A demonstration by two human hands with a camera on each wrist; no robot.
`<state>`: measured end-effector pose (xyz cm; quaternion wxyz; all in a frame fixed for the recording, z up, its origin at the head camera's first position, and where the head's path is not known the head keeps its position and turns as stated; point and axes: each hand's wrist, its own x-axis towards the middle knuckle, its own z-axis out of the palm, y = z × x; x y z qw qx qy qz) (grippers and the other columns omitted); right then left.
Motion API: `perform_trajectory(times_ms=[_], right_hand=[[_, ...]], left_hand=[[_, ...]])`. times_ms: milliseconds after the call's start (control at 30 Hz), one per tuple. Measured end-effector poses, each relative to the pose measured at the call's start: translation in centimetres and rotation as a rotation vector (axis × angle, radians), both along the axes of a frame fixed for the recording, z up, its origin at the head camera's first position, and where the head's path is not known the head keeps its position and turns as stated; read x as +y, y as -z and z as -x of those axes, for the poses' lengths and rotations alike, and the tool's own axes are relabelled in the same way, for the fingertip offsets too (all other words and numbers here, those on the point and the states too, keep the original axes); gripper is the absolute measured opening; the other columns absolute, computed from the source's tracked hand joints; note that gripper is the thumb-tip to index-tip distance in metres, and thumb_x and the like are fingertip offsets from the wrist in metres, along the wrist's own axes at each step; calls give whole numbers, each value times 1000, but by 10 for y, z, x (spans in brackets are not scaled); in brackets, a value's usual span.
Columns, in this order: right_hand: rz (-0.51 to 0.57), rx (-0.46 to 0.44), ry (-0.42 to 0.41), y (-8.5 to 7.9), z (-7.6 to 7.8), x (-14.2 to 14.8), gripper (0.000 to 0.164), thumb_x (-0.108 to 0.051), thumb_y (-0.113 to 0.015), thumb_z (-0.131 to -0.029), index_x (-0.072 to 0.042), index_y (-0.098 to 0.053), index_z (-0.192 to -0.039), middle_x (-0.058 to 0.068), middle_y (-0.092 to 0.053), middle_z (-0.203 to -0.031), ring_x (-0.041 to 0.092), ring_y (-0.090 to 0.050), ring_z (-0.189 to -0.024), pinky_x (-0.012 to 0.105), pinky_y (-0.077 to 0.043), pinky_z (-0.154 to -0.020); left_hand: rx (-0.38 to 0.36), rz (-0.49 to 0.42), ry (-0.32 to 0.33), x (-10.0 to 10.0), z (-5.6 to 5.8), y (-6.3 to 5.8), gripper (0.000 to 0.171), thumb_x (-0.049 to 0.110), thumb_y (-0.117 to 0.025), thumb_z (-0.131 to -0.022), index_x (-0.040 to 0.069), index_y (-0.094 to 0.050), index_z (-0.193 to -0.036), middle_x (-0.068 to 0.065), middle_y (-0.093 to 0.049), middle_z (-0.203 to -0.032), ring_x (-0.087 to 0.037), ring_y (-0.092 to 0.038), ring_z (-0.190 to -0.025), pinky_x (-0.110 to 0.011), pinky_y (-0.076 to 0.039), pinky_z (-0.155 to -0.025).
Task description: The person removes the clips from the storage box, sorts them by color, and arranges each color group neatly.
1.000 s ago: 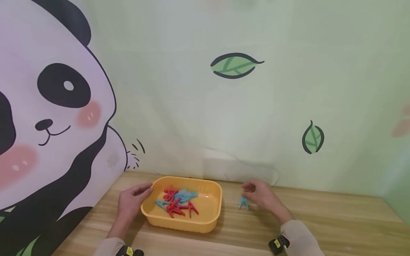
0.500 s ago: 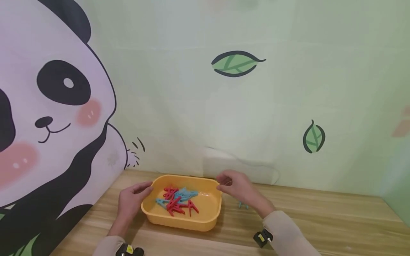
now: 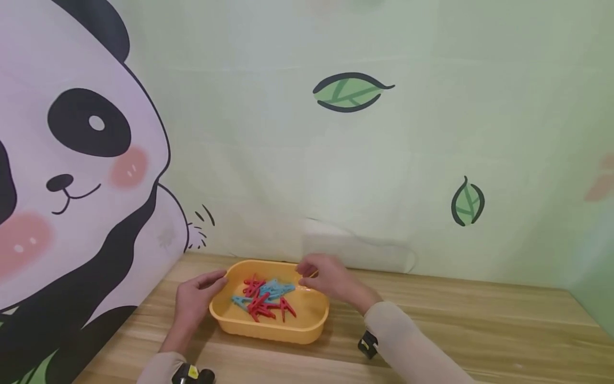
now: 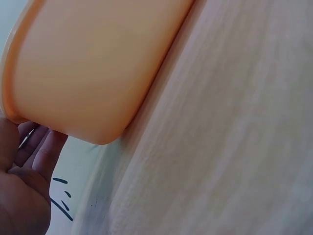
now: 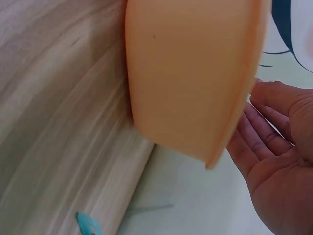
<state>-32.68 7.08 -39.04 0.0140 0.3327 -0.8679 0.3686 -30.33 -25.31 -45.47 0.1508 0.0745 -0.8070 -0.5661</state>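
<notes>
Several red clothespins and blue clothespins lie in a yellow plastic basin on the wooden table. My left hand grips the basin's rim at its far left corner, thumb over the edge and fingers against the outer wall. Over the basin's far right corner is my right hand, its fingers loosely bent and no clothespin visible between them. A lone blue clothespin shows at the bottom of the right wrist view, on the table; the right forearm hides it in the head view.
The wooden table extends to the right of the basin. Behind it stands a pale green backdrop printed with leaves and a large panda.
My right hand has moved left, away from the blue clothespin on the table, to above the basin's far right corner. My left hand has kept its place at the rim.
</notes>
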Motion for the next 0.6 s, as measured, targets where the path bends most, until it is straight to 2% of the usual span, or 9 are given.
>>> perform_trajectory(times_ms=[167,333,600], right_hand=[[-47,-29,-13,5,5,-10,20,0,-76,-96,4,-73,-115,18,-75,-112,29,-71,-103,40,-59,-92],[-89,-29,-57,13,10,-18,22,5,-75,-94,8,-71,-116,21,-74,-113,33,-70,-105,43,-58,-95],[-207,-30,-29,22,15,-33,24,1,-77,-95,2,-73,-119,13,-75,-116,28,-69,-110,40,-57,-99]], left_hand=[[3,4,-3,0,0,0,35,22,-79,-99,0,-76,-126,-16,-73,-129,-25,-66,-121,-6,-48,-82],[0,4,-4,0,-1,-1,35,22,-78,-100,0,-76,-127,-16,-72,-131,-28,-65,-123,-5,-47,-82],[-15,-5,4,1,-2,-2,36,22,-77,-101,0,-74,-129,-17,-71,-134,-32,-63,-128,-4,-46,-83]])
